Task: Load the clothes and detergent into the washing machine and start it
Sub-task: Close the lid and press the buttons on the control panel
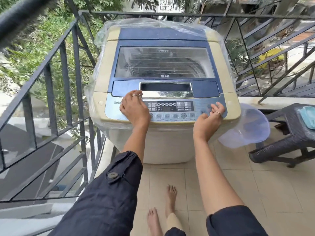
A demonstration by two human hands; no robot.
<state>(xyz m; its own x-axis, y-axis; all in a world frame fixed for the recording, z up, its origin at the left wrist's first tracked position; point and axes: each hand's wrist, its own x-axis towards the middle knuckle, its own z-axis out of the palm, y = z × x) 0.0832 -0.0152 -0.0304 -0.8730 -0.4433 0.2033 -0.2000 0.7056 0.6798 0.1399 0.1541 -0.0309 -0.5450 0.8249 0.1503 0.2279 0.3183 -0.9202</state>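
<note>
- Head view: I see the LG top-load washing machine [163, 92] at twelve o'clock, lid [164, 63] shut, wrapped in a clear plastic cover [154, 23].
- My left hand [134, 109] lies flat on the control panel [168, 109], fingers loose, gripping nothing that I can see.
- My right hand [210, 119] curls at the panel's three o'clock edge, perhaps pinching the plastic; I cannot tell.
- No clothes or detergent are in view, so starting now would probably run an empty drum.
- Risk: a resting palm could press a button by accident.
- Risk: the film may snag as the lid lifts.
</note>
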